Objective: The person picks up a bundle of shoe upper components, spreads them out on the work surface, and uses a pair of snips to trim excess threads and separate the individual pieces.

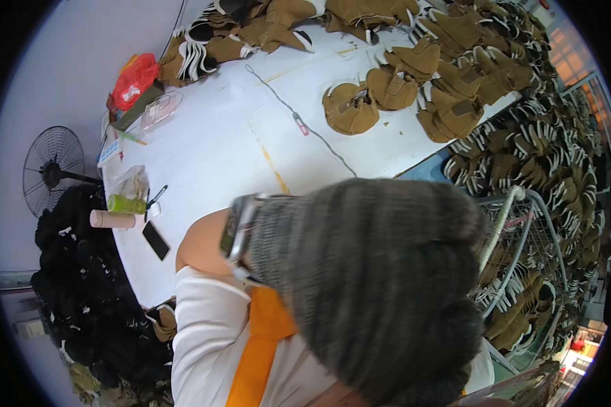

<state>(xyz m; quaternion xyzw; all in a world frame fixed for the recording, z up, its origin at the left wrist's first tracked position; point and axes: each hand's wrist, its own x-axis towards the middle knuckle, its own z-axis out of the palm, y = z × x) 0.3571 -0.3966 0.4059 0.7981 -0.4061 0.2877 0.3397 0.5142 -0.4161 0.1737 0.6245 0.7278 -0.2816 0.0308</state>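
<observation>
My left hand (377,285) wears a grey knit glove and fills the lower middle of the view, very close to the camera. A wristwatch (236,230) sits on its wrist, and below it are the bare forearm and a white sleeve (207,332). An orange strap (261,346) runs along the sleeve. The fingers are hidden by the back of the glove, and nothing shows in the hand. My right hand is out of view. Beyond the hand lies a white table (210,142) with brown fabric pieces (349,108) on its far side.
Piles of brown and white pieces (523,136) cover the right. A wire cart (523,251) stands lower right. On the table's left edge are a black phone (156,240), a pink cylinder (113,219), a green packet (127,203) and a red bag (134,80). A fan (51,168) stands left.
</observation>
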